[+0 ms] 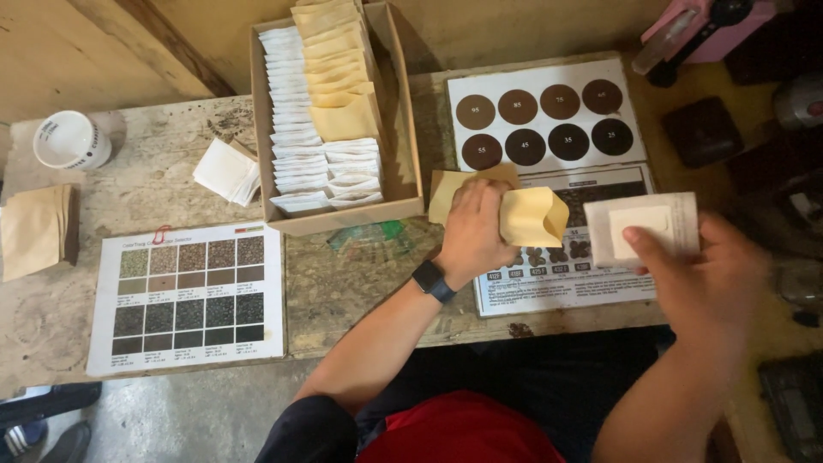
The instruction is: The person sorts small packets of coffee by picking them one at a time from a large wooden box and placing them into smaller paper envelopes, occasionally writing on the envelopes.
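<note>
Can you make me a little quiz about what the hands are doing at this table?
1. True or false: the left hand holds a yellow envelope.
2. What does the right hand hold? A) a white sachet B) a cup C) a pen
3. What colour are the eight round dots on the chart behind the hands?

Key: 1 true; 2 A; 3 brown.

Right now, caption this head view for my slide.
Left hand grips a tan envelope; right hand holds a white pouch.
</note>
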